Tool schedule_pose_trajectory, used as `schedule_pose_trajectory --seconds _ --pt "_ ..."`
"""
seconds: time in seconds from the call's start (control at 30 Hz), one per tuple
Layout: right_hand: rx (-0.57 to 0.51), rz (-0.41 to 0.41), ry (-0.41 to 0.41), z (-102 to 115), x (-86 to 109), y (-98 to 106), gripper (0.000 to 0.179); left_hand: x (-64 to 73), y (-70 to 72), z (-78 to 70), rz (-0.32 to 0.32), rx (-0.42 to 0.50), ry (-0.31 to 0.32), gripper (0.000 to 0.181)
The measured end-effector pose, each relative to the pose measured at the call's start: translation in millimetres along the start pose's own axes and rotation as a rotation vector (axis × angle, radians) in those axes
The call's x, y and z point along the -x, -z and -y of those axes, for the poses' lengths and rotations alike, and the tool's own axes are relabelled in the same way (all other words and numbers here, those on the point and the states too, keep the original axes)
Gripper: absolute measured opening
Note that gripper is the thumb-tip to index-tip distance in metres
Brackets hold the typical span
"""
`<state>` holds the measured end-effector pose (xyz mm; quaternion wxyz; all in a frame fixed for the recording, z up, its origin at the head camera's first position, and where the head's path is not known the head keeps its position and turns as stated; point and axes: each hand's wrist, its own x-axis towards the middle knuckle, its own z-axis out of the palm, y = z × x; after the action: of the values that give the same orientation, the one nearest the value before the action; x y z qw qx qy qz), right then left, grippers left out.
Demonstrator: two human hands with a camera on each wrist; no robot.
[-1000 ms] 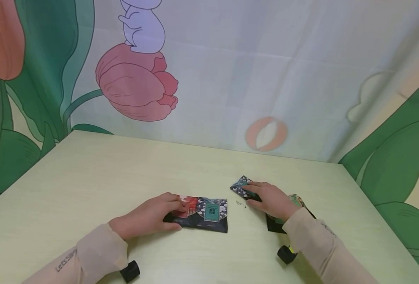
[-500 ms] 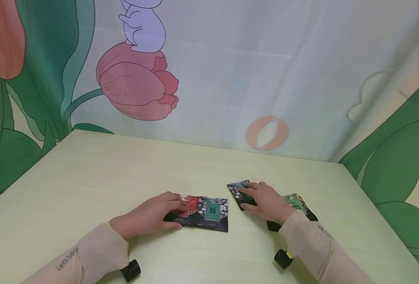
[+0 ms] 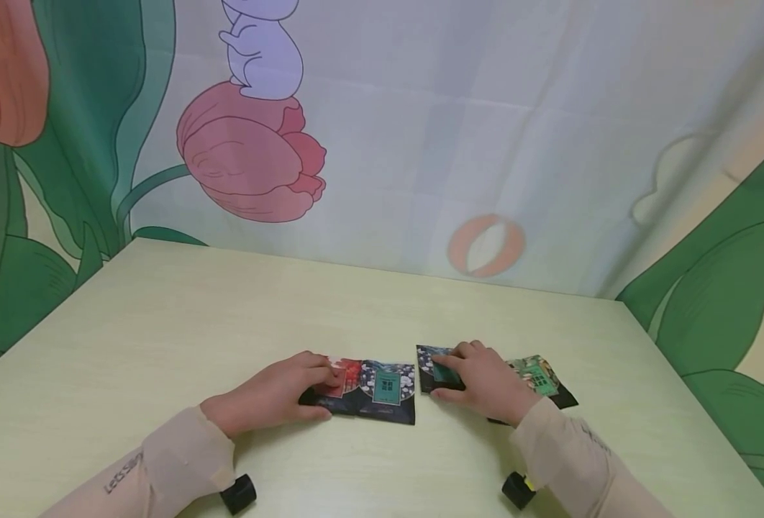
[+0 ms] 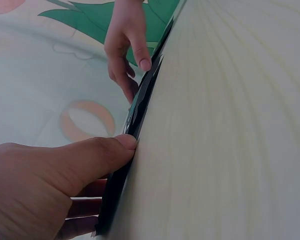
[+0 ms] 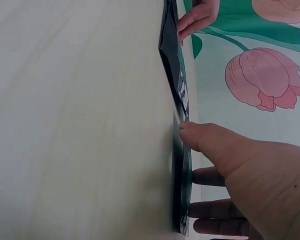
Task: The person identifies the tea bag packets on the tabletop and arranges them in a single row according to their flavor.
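One teal-labelled floral sachet (image 3: pixel 428 365), flat on the table (image 3: pixel 226 309) under the right hand (image 3: pixel 490 378), with fingers spread and thumb at the near edge. Leftward, across a narrow gap, a matching sachet (image 3: pixel 387 388), touching a red-topped sachet (image 3: pixel 352 370) beneath the left hand's (image 3: pixel 278 392) relaxed fingers. Rightward, a green-labelled sachet (image 3: pixel 542 375), partly blocked by the right hand.

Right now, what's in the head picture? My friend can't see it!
A person's left fingers hold a red-patterned packet beside a blue flowered packet. Across a small gap, their right fingers hold a second flowered packet; farther right, a fourth packet is partly hidden. The pale table stands before a tulip backdrop.
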<state>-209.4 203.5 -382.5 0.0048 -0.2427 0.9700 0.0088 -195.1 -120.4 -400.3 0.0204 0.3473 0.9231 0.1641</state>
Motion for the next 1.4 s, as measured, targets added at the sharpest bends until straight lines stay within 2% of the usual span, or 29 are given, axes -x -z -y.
schedule_pose_trajectory --seconds 0.3,0.73,0.97,1.23,1.4 --pt "0.038 -0.025 -0.012 6 9.5 -3 0.061 -0.9 0.3 -0.5 0.001 0.002 0.004 0.045" --pt "-0.072 -0.049 -0.015 16 25.1 -6 0.060 -0.3 0.3 -0.7 0.010 -0.004 -0.008 0.046" --pt "-0.077 -0.070 0.023 20 31.1 -7 0.060 -1.3 0.7 -2.6 0.020 -0.036 -0.004 0.050" --pt "-0.082 -0.084 0.016 22 33.8 -7 0.061 0.2 1.6 -3.7 0.021 -0.008 0.002 0.050" --pt "-0.145 -0.098 -0.005 20 36.0 -4 0.058 0.6 1.7 -3.5 0.011 0.004 -0.004 0.047"
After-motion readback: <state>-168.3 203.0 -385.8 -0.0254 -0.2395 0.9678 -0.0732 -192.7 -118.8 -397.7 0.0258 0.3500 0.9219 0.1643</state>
